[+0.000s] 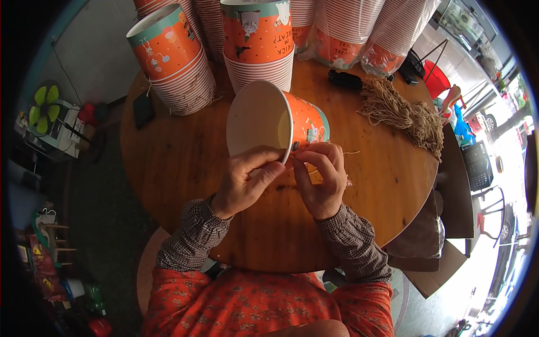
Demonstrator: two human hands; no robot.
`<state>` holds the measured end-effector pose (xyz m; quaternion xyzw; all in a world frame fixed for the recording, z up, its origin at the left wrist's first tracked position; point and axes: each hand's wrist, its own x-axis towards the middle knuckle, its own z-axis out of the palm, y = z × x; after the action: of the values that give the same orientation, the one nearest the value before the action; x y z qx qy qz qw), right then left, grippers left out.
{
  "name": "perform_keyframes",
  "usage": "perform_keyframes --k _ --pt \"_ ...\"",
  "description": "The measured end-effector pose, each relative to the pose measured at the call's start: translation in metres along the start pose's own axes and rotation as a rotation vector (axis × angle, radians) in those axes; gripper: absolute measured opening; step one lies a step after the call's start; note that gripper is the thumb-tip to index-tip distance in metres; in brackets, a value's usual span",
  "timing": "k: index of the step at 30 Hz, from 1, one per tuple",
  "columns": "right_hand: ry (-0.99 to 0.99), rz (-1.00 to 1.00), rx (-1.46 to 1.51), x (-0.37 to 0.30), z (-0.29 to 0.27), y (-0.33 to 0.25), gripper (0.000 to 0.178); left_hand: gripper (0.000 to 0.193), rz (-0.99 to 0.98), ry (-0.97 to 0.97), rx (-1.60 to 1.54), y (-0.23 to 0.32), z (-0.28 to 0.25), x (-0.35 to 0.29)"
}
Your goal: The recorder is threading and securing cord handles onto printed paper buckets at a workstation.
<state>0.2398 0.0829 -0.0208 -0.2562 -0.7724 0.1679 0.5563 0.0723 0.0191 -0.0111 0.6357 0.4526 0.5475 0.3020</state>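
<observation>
A large orange paper bucket (307, 119) with a white inside lies tipped over the table, its open mouth facing left. My left hand (251, 178) is closed on the lower rim, thumb outside the mouth and fingers at the edge. Just right of that rim, my right hand (322, 178) is closed in a pinch against the bucket's printed side. Thin beige string (351, 152) shows beside the right fingers and seems to run into the pinch. The fingertips hide where the string meets the bucket.
Nested stacks of orange buckets (182, 84) stand along the far side of the round wooden table (258, 241), some in clear plastic (342, 33). A beige string bundle (401, 115) lies at the right, near a black object (345, 80). A dark phone-like slab (144, 109) sits at the left.
</observation>
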Motion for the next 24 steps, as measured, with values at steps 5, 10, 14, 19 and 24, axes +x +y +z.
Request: perform_keyframes --k 5,10,14,19,24 --pt "-0.037 -0.019 -0.015 -0.003 0.001 -0.002 0.023 0.013 0.085 0.056 0.113 0.0 0.004 0.004" --pt "-0.034 0.167 0.243 -0.008 0.01 -0.004 0.015 0.013 0.19 0.116 0.357 0.002 0.008 0.0" --pt "-0.078 0.3 0.418 -0.018 0.018 -0.009 0.011 0.011 0.174 0.081 0.358 0.008 0.002 0.003" --pt "-0.155 0.412 0.398 -0.016 0.015 -0.012 0.014 0.017 0.251 0.121 0.546 0.017 -0.009 0.016" --pt "-0.124 0.495 0.447 0.001 0.0 -0.005 0.015 0.015 0.387 0.125 0.684 0.023 -0.026 0.033"
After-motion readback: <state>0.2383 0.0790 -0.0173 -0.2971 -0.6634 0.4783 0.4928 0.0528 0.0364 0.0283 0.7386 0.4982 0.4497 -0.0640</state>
